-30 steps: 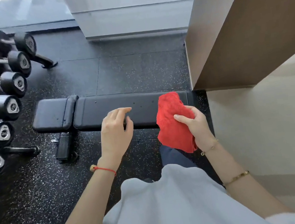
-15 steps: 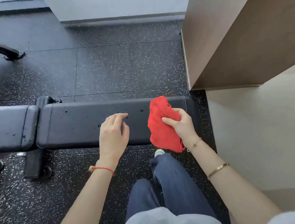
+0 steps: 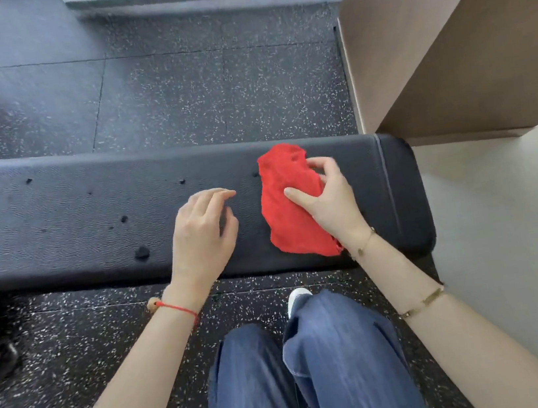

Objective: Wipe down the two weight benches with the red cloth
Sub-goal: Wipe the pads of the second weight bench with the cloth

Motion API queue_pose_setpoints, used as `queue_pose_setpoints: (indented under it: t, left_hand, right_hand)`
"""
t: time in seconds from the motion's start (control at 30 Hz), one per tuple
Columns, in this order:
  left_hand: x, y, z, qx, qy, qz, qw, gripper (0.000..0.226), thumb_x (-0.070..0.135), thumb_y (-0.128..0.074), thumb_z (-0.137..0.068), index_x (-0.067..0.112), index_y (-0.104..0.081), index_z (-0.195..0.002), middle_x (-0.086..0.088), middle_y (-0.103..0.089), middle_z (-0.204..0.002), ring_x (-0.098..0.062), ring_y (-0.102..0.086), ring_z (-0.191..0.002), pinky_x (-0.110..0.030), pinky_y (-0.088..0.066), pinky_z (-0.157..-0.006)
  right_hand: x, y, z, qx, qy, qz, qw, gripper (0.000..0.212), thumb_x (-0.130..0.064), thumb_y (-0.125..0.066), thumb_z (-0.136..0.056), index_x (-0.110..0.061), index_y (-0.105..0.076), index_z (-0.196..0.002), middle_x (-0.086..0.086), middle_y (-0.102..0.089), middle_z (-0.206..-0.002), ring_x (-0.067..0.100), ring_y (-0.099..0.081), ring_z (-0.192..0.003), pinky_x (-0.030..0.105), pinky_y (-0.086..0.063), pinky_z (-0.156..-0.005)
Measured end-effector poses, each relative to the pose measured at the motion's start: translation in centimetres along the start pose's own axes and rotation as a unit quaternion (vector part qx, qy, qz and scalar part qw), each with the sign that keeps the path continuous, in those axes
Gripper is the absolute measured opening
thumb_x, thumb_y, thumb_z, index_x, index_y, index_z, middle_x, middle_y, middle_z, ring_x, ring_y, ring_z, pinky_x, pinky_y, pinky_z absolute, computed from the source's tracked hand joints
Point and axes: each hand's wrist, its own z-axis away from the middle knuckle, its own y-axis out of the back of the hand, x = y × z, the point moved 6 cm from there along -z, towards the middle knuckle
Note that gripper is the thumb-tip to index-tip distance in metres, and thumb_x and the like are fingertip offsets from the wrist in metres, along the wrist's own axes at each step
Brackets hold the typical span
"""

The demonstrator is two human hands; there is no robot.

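**Red cloth on desk pad, right end, held by right hand**

The red cloth (image 3: 289,201) is bunched up and laid on the black padded top of the desk (image 3: 72,217), toward its right end. It is gripped by the right hand (image 3: 327,200): thumb pressed across the cloth's middle, fingers curled over its far right edge. The near corner of the cloth reaches almost to the desk's front edge, just beside the right wrist.

The left hand (image 3: 202,230) is seen just left of the cloth, apart from it, over the pad. Its fingers are loosely curled and nothing is held. Whether the fingertips touch the pad cannot be told.

Several dark spots and small holes are visible on the pad surface left of both hands. A stitched seam runs across the pad near its right end.

A red string bracelet (image 3: 175,308) is worn on the left wrist; a thin gold chain (image 3: 365,244) at the right wrist and a gold bangle (image 3: 423,301) further up the right forearm.

Blue jeans (image 3: 311,370) and a white shoe tip (image 3: 296,295) are seen below the desk's near edge. The desk stands on black speckled rubber floor (image 3: 210,91). A brown panel (image 3: 445,40) stands at the upper right, close to the desk's right end.
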Motion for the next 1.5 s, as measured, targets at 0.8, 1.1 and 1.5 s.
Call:
queue_pose_setpoints:
  t: [0.8,1.1,1.5]
  left_hand:
    - [-2.9,-5.9,2.5,0.072,-0.061,-0.009,0.996,0.026,0.017,-0.054,-0.091,0.013,-0.065,-0.113,0.0,-0.064,-0.119,-0.023,-0.056,-0.116,-0.038,-0.042,-0.1]
    - [-3.1,-6.0,2.4,0.085,-0.056,-0.008,0.995,0.025,0.016,-0.054,-0.088,0.016,-0.066,-0.11,0.003,-0.065,-0.118,-0.022,-0.056,-0.114,-0.036,-0.042,-0.1]
    - [-3.2,-6.1,2.6,0.085,-0.057,-0.01,0.995,0.026,0.016,-0.053,-0.089,0.016,-0.065,-0.112,0.003,-0.065,-0.118,-0.022,-0.056,-0.113,-0.035,-0.042,-0.1]
  right_hand:
    - [6.7,-1.4,2.5,0.059,0.201,0.473,0.856,0.063,-0.058,-0.037,-0.084,-0.046,-0.032,-0.145,-0.011,-0.028,-0.158,0.03,-0.02,-0.146,0.051,-0.012,-0.118]
    - [4.8,-2.9,-1.0,0.054,0.17,0.466,0.867,0.052,-0.055,-0.038,-0.094,-0.048,-0.032,-0.145,-0.011,-0.023,-0.16,0.036,-0.024,-0.141,0.044,-0.015,-0.117]
    - [7.0,4.2,-3.0,0.13,0.067,0.441,0.885,0.048,-0.043,-0.039,-0.096,-0.044,-0.038,-0.144,-0.01,-0.025,-0.159,0.033,-0.024,-0.141,0.043,-0.017,-0.117]
